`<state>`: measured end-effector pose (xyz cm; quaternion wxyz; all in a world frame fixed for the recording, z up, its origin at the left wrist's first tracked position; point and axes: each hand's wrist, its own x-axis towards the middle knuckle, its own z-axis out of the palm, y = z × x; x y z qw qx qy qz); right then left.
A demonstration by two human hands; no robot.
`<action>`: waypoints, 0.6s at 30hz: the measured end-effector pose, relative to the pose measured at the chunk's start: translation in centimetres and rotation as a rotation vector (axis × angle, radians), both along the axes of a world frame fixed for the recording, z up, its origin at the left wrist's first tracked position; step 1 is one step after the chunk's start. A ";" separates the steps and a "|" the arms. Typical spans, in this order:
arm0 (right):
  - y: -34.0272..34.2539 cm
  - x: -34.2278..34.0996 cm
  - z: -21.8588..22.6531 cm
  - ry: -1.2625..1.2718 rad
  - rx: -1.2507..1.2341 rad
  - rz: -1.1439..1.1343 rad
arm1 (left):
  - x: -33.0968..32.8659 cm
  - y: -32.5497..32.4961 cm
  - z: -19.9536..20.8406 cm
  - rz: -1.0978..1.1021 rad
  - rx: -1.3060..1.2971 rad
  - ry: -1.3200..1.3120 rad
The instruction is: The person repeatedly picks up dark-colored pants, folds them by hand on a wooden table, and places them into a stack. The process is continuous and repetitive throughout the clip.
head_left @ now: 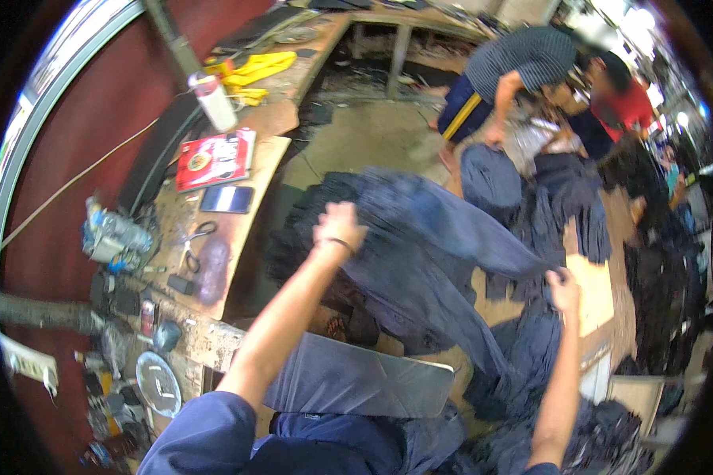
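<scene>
A pair of dark blue jeans (pixel 451 226) stretches across the middle of the head view, above a pile of dark garments. My right hand (pixel 562 289) is closed on the end of one leg at the right and holds it out. At the other end my left hand (pixel 341 226), with a dark band at the wrist, presses down with curled fingers on the cloth; its fingertips are partly hidden. The second leg hangs lower, toward the right. Below the jeans, a dark flat board (pixel 360 376) lies across my lap.
On the left workbench (pixel 257 178) are a red box (pixel 214 161), a phone (pixel 226 199), scissors (pixel 196 244), a white bottle (pixel 216 105) and yellow cloth (pixel 263 70). A bent-over person (pixel 515 63) and another in red (pixel 622 103) are at the back right, beside heaped garments (pixel 566 190).
</scene>
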<state>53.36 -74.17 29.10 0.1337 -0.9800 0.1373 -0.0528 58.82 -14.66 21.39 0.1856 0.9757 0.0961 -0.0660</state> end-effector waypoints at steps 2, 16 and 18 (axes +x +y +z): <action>5.7 -4.8 -6.2 0.088 0.217 -0.064 | 0.1 5.6 -1.8 0.050 0.115 0.162; 14.6 -47.5 -38.1 0.493 0.346 -0.755 | -30.3 -3.1 0.1 -0.368 0.243 -0.058; 11.3 -48.2 -39.4 0.734 0.436 -0.913 | -30.6 -4.6 1.1 -0.409 0.048 -0.071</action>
